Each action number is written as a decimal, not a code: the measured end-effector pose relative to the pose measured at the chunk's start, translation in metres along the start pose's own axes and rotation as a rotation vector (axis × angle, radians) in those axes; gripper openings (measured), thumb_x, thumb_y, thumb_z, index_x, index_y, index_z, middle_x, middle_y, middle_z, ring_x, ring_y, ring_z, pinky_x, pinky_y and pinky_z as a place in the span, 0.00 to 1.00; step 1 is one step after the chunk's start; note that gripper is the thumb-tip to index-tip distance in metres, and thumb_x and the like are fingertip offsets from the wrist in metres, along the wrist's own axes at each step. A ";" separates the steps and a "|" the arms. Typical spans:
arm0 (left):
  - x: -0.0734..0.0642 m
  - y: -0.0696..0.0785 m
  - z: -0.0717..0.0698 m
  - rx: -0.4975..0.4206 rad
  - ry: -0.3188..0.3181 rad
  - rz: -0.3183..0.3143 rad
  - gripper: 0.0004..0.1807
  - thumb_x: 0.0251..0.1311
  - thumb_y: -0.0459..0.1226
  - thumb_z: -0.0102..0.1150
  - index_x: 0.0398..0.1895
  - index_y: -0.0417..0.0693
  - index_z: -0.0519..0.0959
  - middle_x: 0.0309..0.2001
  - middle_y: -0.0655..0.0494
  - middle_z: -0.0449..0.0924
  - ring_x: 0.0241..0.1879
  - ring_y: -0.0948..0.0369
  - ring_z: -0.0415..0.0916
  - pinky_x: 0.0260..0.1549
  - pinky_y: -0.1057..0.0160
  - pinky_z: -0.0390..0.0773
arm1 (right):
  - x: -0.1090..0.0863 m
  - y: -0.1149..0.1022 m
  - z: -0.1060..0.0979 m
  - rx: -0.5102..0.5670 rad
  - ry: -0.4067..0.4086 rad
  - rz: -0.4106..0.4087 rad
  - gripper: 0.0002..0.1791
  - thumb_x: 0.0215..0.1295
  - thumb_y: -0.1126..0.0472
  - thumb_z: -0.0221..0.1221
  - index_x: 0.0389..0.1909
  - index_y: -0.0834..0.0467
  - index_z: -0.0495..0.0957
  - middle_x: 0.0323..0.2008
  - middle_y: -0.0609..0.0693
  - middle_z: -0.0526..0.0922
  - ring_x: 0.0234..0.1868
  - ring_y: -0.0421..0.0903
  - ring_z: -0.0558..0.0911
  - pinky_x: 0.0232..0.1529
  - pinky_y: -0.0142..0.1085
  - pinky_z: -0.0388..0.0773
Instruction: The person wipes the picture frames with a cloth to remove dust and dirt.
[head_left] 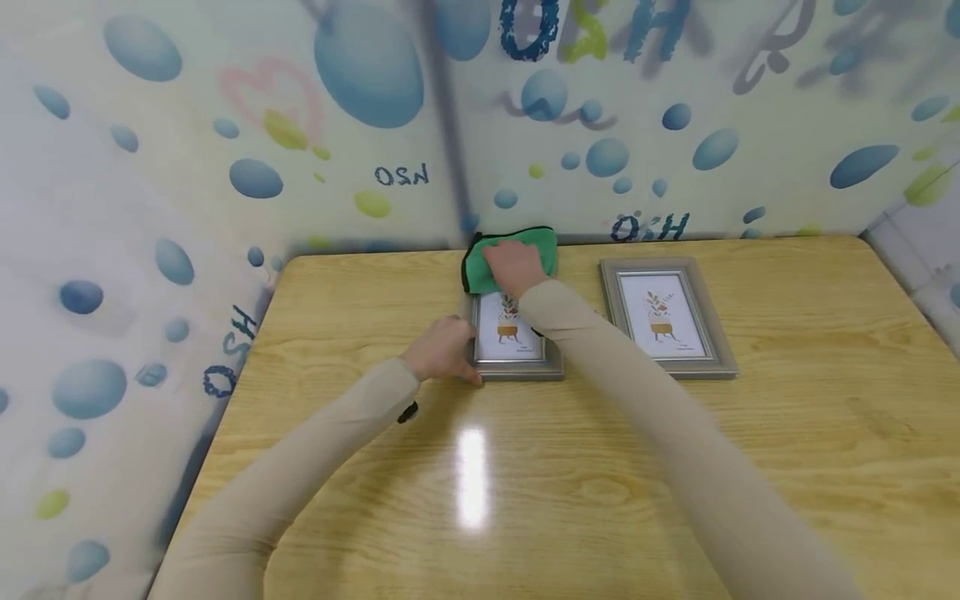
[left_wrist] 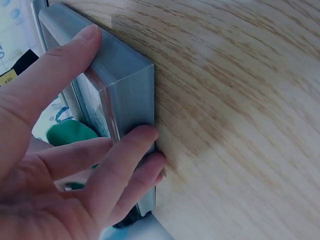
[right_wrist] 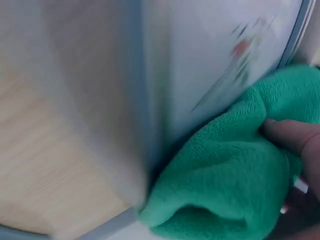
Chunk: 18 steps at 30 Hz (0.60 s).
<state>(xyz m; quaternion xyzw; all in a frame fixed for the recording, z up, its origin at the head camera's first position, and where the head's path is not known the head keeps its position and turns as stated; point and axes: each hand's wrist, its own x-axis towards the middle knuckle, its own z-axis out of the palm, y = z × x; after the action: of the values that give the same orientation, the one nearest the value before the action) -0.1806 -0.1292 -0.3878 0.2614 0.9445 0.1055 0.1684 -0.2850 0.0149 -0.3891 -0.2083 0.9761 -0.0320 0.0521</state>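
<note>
A grey picture frame (head_left: 517,371) with a potted-plant print lies flat on the wooden table, close to the wall. My left hand (head_left: 442,348) grips its near left corner; in the left wrist view the thumb rests on one edge and the fingers (left_wrist: 127,147) on the adjoining side. My right hand (head_left: 516,265) holds a green cloth (head_left: 542,248) with dark edging over the frame's far end. In the right wrist view the thumb presses into the folded cloth (right_wrist: 225,165), which touches the frame and covers part of the print.
A second grey picture frame (head_left: 720,367) with a similar print lies to the right, beside my right sleeve (head_left: 637,375). Behind the wooden table (head_left: 562,500) stands a wall (head_left: 480,133) patterned with blue drops. A small black object (head_left: 407,412) shows by my left wrist.
</note>
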 end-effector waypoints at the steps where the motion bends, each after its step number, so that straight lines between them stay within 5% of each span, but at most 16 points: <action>1: 0.000 0.000 0.000 -0.005 0.001 0.000 0.29 0.37 0.44 0.81 0.40 0.33 0.82 0.39 0.46 0.82 0.42 0.51 0.75 0.44 0.55 0.77 | 0.001 -0.005 0.001 -0.016 0.004 -0.007 0.16 0.74 0.66 0.47 0.58 0.57 0.74 0.53 0.58 0.78 0.51 0.58 0.77 0.48 0.53 0.76; 5: 0.000 0.000 0.000 -0.020 0.006 -0.002 0.28 0.37 0.44 0.81 0.39 0.34 0.82 0.39 0.46 0.83 0.43 0.51 0.76 0.44 0.56 0.76 | 0.001 -0.013 0.002 -0.044 0.028 -0.035 0.15 0.74 0.66 0.48 0.57 0.58 0.74 0.51 0.58 0.78 0.50 0.58 0.77 0.45 0.52 0.77; 10: 0.000 0.001 0.000 -0.011 0.011 0.009 0.29 0.36 0.44 0.81 0.38 0.33 0.82 0.37 0.47 0.82 0.40 0.52 0.76 0.41 0.57 0.77 | -0.014 0.003 -0.005 -0.004 0.027 -0.102 0.18 0.72 0.63 0.53 0.61 0.56 0.71 0.52 0.57 0.78 0.50 0.55 0.78 0.43 0.50 0.78; 18: 0.001 0.001 0.001 -0.019 0.004 -0.009 0.29 0.37 0.44 0.81 0.39 0.33 0.81 0.34 0.48 0.81 0.39 0.53 0.75 0.40 0.57 0.76 | -0.053 0.031 -0.008 -0.012 0.116 -0.311 0.13 0.69 0.65 0.55 0.53 0.62 0.71 0.39 0.58 0.78 0.37 0.53 0.79 0.32 0.45 0.79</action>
<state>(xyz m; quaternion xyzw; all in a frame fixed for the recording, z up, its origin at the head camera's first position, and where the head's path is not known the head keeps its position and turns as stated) -0.1805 -0.1279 -0.3886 0.2553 0.9450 0.1145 0.1693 -0.2506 0.0653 -0.3790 -0.3551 0.9336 -0.0459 -0.0110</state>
